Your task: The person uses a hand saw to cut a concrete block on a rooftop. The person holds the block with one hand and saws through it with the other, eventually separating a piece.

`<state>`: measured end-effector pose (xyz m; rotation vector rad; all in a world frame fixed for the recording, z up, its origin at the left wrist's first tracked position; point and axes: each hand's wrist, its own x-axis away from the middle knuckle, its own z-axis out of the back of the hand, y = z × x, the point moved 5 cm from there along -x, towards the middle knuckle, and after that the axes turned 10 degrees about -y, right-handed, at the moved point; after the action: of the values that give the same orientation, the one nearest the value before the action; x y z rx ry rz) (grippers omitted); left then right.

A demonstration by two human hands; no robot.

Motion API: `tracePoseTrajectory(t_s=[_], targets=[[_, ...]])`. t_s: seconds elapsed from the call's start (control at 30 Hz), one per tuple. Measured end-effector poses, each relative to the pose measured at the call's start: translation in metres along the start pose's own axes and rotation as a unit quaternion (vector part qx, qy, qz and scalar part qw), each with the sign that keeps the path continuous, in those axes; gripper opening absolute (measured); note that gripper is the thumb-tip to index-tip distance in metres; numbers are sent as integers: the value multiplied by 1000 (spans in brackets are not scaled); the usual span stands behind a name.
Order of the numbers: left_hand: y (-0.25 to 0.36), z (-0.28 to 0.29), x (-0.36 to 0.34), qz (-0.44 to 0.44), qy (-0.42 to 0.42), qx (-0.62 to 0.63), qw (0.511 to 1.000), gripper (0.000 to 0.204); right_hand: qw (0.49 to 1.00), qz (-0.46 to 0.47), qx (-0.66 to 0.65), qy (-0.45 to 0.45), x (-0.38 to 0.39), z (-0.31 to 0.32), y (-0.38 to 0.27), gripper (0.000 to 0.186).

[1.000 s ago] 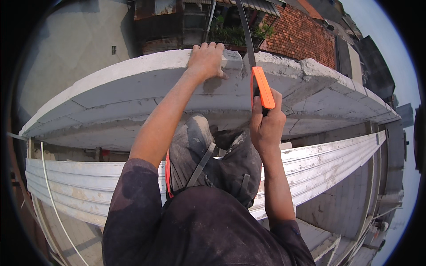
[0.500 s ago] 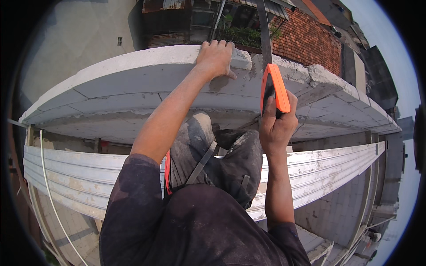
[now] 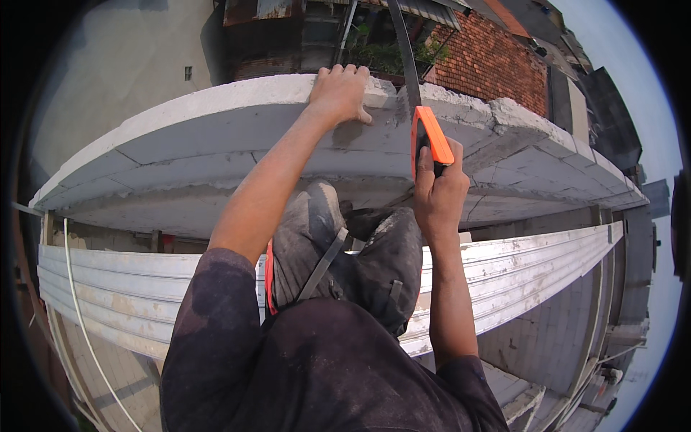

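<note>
A hand saw (image 3: 434, 137) with an orange and black handle is gripped in my right hand (image 3: 440, 189). Its long dark blade (image 3: 407, 61) points away from me and lies in a notch at the top of a pale block wall (image 3: 216, 133). Left of the notch, my left hand (image 3: 340, 93) rests over the wall's top edge, fingers on the far side and thumb spread out on the near face. A grey patch marks the wall just under that thumb. To the right of the blade the top edge is rough and chipped.
I am on a ribbed metal plank (image 3: 518, 270) that runs across below the wall. A pale hose or cable (image 3: 90, 331) hangs at the left. Beyond the wall lie a tiled roof (image 3: 489, 65), plants (image 3: 381, 56) and a plain grey wall (image 3: 137, 65), well below.
My right hand and the saw have shifted slightly left and upward in view, the blade leaning more to the left. My left hand keeps its place on the wall.
</note>
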<state>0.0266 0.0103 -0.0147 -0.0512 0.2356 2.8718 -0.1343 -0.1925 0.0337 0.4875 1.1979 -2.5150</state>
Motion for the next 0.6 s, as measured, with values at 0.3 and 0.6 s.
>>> tracePoseTrajectory(t_s=[0.3,0.6], targets=[[1,2,-1,17,-37,-17,999,108,999,31,-27,17,1,6,-29,29],[3,2,1,2,-14,-9,1000,108,992,-83,62,-74,-11,-15,8,30]])
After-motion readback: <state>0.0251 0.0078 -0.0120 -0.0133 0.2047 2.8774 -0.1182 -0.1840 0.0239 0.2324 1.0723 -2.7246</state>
